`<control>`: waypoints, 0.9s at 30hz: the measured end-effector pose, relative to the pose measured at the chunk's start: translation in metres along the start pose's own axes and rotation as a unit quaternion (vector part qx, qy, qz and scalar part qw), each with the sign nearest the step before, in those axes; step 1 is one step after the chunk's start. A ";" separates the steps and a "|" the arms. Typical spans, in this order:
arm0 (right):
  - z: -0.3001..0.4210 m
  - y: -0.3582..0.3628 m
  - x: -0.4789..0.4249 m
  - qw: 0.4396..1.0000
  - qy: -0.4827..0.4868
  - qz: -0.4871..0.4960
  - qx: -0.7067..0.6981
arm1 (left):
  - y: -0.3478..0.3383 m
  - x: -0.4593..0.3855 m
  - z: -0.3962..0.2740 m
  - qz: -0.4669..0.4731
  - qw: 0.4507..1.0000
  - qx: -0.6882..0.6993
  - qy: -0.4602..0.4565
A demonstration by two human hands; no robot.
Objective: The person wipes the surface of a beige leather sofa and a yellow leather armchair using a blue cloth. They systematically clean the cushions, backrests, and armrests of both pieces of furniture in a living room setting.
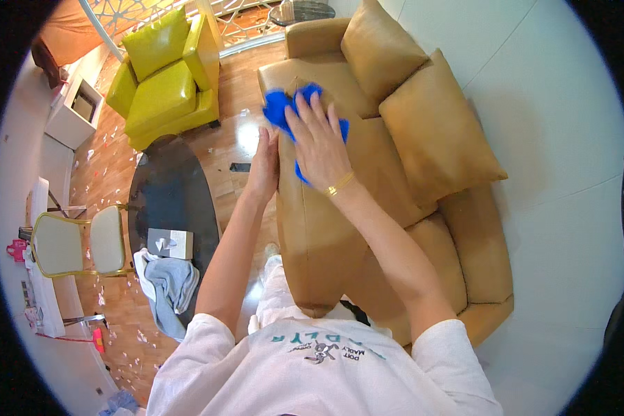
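Observation:
My right hand (321, 153) presses a blue cloth (277, 109) down on the seat of a tan leather sofa (333, 249). Its fingers lie spread over the cloth, whose edges show around them, slightly blurred. A gold-coloured bracelet (340, 184) circles that wrist. My left hand (264, 166) is against the front side of the seat, holding nothing that I can see; part of its fingers is hidden. Two tan cushions (382, 49) (437, 135) lean along the sofa's back, to the right of my right hand.
Left of the sofa stands a dark oval table (171, 192) bearing a tissue box (171, 243) and a grey-blue garment (171, 283). Beyond it is a yellow-green armchair (164, 93). A gold-framed chair (108, 240) stands farther left. Paper scraps litter the wooden floor (127, 359).

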State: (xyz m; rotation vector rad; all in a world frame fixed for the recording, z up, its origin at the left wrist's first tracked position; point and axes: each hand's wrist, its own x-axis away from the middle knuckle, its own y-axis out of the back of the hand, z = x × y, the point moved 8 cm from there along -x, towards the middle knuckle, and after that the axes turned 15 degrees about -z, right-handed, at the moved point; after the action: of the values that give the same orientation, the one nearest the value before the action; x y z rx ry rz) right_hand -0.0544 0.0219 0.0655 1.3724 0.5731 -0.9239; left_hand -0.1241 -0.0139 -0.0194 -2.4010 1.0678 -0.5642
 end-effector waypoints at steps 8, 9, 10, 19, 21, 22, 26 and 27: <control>0.089 0.053 0.237 0.939 0.172 0.197 -0.224 | 0.003 0.003 0.007 -0.001 0.992 -0.124 -0.024; 0.089 0.058 0.236 0.933 0.195 0.198 -0.227 | 0.012 0.000 0.013 -0.018 0.988 -0.151 -0.014; 0.090 0.062 0.234 0.927 0.218 0.198 -0.230 | 0.021 -0.003 0.017 -0.036 0.984 -0.177 -0.004; 0.004 0.078 0.141 0.996 -0.088 -0.028 0.004 | -0.010 0.002 -0.006 -0.065 0.965 -0.230 -0.107; -0.008 0.069 0.146 0.986 -0.161 -0.036 -0.025 | -0.013 0.002 -0.010 -0.079 0.972 -0.199 -0.097; -0.008 0.065 0.154 0.981 -0.182 -0.049 -0.038 | -0.013 -0.001 -0.008 -0.080 0.971 -0.203 -0.100; -0.013 0.055 0.167 0.971 -0.229 -0.051 -0.051 | -0.007 -0.005 -0.004 -0.100 0.970 -0.199 -0.093; -0.014 0.054 0.166 0.969 -0.234 -0.048 -0.054 | -0.007 -0.006 -0.005 -0.100 0.970 -0.201 -0.091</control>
State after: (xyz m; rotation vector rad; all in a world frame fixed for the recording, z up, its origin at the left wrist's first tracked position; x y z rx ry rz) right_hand 0.0830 -0.0032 -0.0399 0.9868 0.3221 -1.2309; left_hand -0.1264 -0.0063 -0.0119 -2.8704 0.9365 -0.1921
